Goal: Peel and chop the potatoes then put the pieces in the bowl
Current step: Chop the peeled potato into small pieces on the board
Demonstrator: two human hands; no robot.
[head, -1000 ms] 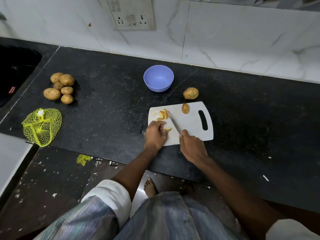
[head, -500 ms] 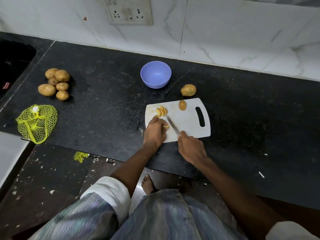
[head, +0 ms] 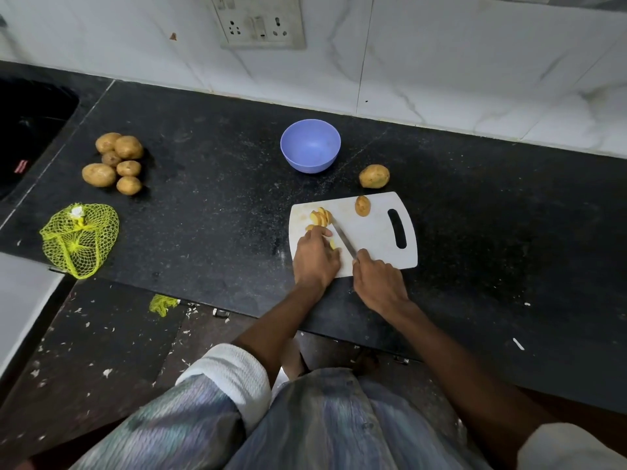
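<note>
A white cutting board [head: 373, 232] lies on the black counter. My left hand [head: 315, 259] curls over a potato piece [head: 333, 244] at the board's near left, mostly hiding it. My right hand [head: 378, 283] grips a knife [head: 343, 237] whose blade points up-left, just right of that piece. Several yellow slices [head: 320, 218] lie beyond my left fingers. A potato half [head: 362, 205] rests at the board's far edge. One whole potato [head: 374, 176] sits behind the board. The empty blue bowl [head: 310, 145] stands further back.
Several whole potatoes [head: 115, 162] lie in a cluster at the far left. A yellow net bag [head: 79, 240] lies near the counter's front left edge. A dark sink [head: 30, 130] is at the far left. A wall socket [head: 261, 22] is behind.
Both hands stay on the board; the knife blade keeps working beside the piece under my left hand. The camera view has shifted slightly. Nothing else has moved.
</note>
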